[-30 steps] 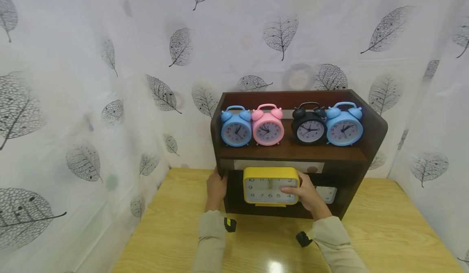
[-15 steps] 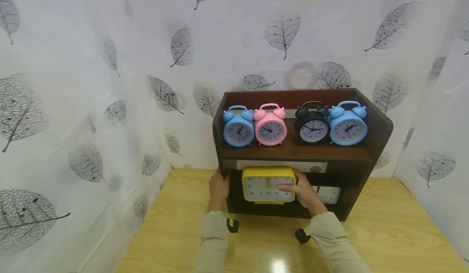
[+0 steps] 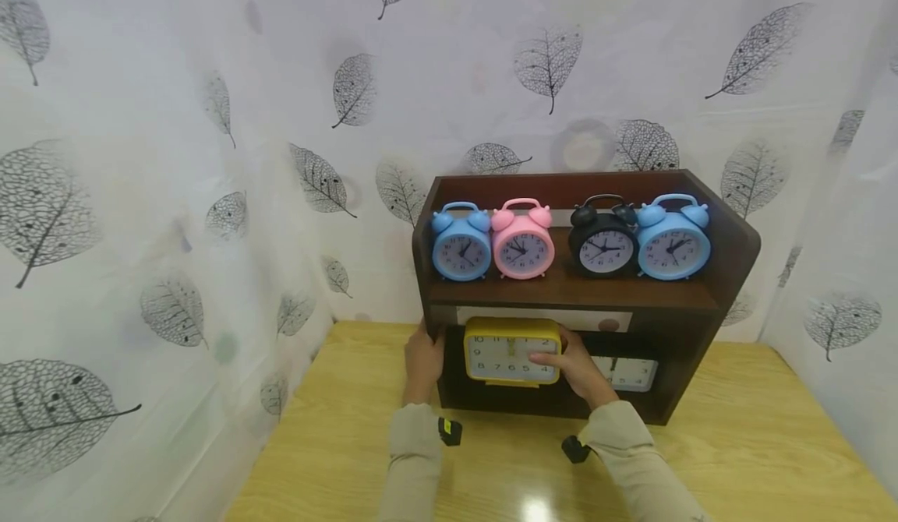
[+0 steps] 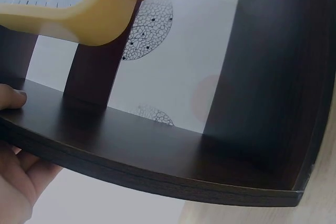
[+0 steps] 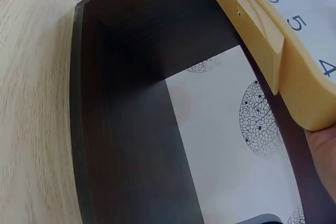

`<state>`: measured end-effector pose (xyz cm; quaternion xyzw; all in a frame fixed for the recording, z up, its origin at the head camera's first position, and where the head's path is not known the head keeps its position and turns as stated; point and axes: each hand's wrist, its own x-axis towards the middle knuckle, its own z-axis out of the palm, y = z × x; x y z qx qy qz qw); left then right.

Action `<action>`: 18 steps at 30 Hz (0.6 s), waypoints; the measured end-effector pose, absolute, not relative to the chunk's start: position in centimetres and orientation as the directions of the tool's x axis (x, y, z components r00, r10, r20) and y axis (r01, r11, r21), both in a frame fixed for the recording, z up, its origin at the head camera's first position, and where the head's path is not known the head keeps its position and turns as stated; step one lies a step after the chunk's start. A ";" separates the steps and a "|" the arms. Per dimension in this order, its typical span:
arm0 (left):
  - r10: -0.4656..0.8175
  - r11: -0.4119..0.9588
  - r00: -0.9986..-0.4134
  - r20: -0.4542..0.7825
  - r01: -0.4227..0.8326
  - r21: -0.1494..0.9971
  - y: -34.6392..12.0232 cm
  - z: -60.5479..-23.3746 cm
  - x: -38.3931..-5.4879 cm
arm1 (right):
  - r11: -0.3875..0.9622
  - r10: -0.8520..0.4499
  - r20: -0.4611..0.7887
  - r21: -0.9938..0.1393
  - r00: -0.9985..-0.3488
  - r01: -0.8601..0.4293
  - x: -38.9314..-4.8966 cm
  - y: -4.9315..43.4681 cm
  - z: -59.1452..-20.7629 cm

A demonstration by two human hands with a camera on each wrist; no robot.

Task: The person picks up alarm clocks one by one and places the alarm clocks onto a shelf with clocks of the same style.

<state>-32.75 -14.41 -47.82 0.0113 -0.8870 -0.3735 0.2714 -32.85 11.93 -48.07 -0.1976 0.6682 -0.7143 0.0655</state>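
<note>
My right hand (image 3: 578, 370) holds a yellow rectangular clock (image 3: 491, 354) by its right side, thumb over the front of the face. The clock is upright in the lower opening of a dark brown wooden shelf (image 3: 571, 294). In the right wrist view, the clock's base (image 5: 257, 30) hangs above the shelf's bottom board. Around the shelf's left side panel (image 4: 157, 177), my left hand (image 3: 423, 366) has its thumb inside and its fingers outside. A white clock (image 3: 634, 374) stands at the right of the lower opening, partly hidden by my right hand.
On the upper board stand twin-bell alarm clocks: a blue one (image 3: 461, 253), a pink one (image 3: 522, 253), a black one (image 3: 605, 251) and another blue one (image 3: 673, 251). Beneath the shelf is a wood-grain table (image 3: 337, 444). A leaf-patterned curtain (image 3: 449, 78) hangs behind.
The yellow clock has moved left and farther back within the lower opening, with my right hand on it. More of the white clock shows. My left hand stays on the side panel.
</note>
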 end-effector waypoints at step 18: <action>-0.196 0.700 -0.791 0.580 0.301 0.648 -14.8 -48.8 -33.3 | -0.121 -0.381 0.180 -0.982 -0.907 -0.144 -33.7 11.5 -48.4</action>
